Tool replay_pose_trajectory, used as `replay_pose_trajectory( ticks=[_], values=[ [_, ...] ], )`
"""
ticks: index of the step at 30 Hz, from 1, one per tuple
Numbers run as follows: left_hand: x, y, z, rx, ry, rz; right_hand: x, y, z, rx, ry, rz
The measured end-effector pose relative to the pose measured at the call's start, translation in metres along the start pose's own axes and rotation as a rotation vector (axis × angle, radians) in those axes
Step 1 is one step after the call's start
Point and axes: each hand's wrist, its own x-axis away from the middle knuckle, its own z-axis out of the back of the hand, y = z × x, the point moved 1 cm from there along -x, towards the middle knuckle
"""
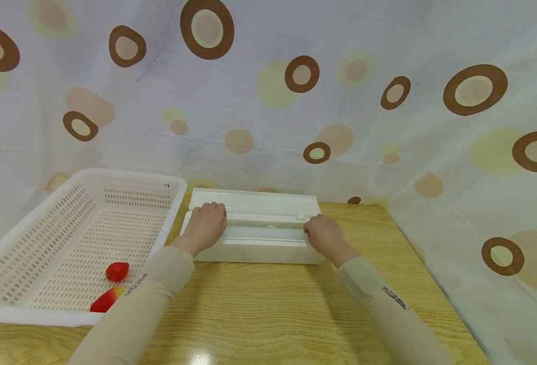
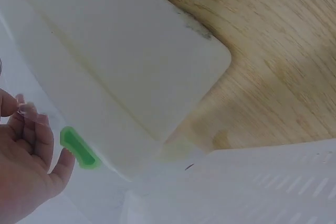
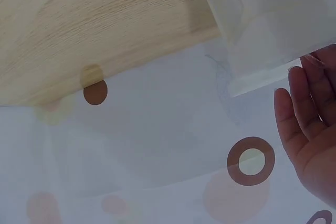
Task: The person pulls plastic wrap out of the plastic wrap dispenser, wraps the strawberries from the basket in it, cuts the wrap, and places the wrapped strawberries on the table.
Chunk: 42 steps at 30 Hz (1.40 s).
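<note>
A long white cling film dispenser (image 1: 259,253) lies on the wooden table with its lid (image 1: 255,200) raised at the back. Clear cling film (image 1: 266,233) shows along its opening. My left hand (image 1: 206,224) is over the left end, fingers curled; in the left wrist view, thumb and fingertips pinch a clear film edge close to a green tab (image 2: 79,148) on the dispenser. At the right end, my right hand (image 1: 326,235) pinches the film too, its thumb hidden in the right wrist view, where a clear sheen shows by the fingertips (image 3: 295,74).
To the left stands a white slatted plastic basket (image 1: 168,223). Inside are a round red item (image 1: 117,271) and a red-and-yellow fruit-like one (image 1: 106,300), partly behind my left sleeve. A patterned sheet (image 1: 250,111) hangs behind and to the right of the table (image 1: 259,314).
</note>
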Motion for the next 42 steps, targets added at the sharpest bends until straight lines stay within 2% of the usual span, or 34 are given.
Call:
replay_pose_trajectory(
  ticks=[8, 10, 15, 20, 24, 29, 37, 42],
  values=[
    [0.001, 0.000, -0.007, -0.163, 0.007, -0.075, -0.001, 0.008, 0.004, 0.032, 0.009, 0.008],
    [0.001, 0.001, -0.008, -0.172, -0.004, -0.070, 0.000, 0.011, 0.005, 0.039, 0.001, 0.007],
    [-0.002, 0.001, -0.010, -0.144, -0.051, -0.013, 0.003, 0.016, 0.005, 0.049, -0.006, 0.017],
    [-0.003, 0.002, -0.009, -0.184, -0.023, -0.019, 0.004, 0.018, 0.009, 0.032, 0.021, 0.029],
    [-0.004, 0.003, -0.003, -0.168, -0.017, -0.038, 0.004, 0.019, 0.012, 0.008, 0.015, 0.033],
    [-0.006, 0.001, 0.009, -0.101, -0.055, -0.038, 0.003, 0.019, 0.017, -0.028, -0.012, 0.029],
    [-0.009, 0.001, 0.028, -0.205, -0.107, 0.058, 0.001, 0.024, 0.022, -0.142, -0.021, 0.014],
    [-0.009, 0.004, 0.035, -0.225, -0.159, 0.096, 0.000, 0.029, 0.023, -0.141, -0.020, 0.025]
  ],
)
